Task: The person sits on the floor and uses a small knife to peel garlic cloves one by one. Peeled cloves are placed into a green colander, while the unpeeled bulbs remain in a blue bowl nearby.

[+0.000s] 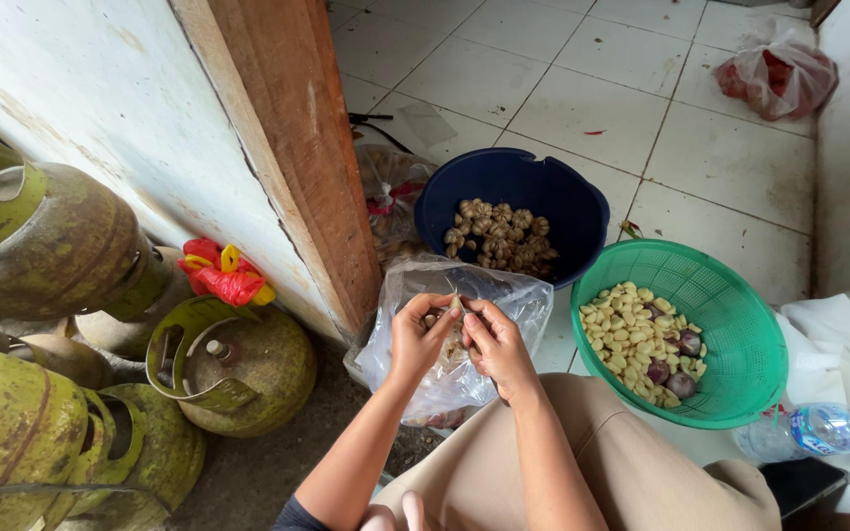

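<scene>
Over one clear plastic bag [504,295], both hands pinch one garlic clove [455,307].
Left hand [417,339] and right hand [499,344] grip it together; one blue bowl [464,192], one green basket [740,295], four green gas cylinders [248,369] nearby.

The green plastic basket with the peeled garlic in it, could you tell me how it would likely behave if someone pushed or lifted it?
The green basket looks like thin perforated plastic, so it would probably flex a little and feel light. It is only partly filled with peeled garlic cloves and a few shallots, so it may slide easily on the smooth tiled floor. Tilted, the loose cloves would likely roll together.
</scene>
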